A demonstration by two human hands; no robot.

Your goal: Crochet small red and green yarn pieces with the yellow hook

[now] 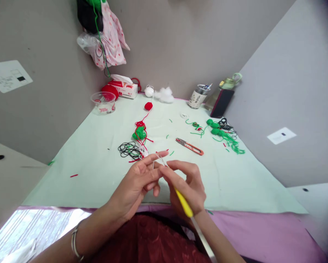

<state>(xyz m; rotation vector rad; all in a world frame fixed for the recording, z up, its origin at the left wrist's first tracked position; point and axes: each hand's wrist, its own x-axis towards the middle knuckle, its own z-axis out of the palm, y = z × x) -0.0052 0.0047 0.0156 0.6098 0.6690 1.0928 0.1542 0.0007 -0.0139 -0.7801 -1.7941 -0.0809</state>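
My left hand (140,177) is raised above the front of the table, its index finger stretched out with white yarn (161,157) looped over it. The thumb and other fingers pinch the yarn near the fingertip. My right hand (189,182) grips a crochet hook (184,202) by its yellow handle, and the pale shaft end points back toward my body. Both sets of fingertips meet at the yarn, and the hook's tip is hidden between them. A speck of red shows there. Just beyond lie white and red strands, a black cord tangle (128,150) and a green yarn bundle (139,133).
Orange thread snips (189,146) lie right of centre. Green yarn pieces (226,137) and black scissors (224,123) are at right. Along the back stand a plastic tub (103,104), tissue box (125,89), white stuffing (164,95), pen tin (198,96) and phone (222,103).
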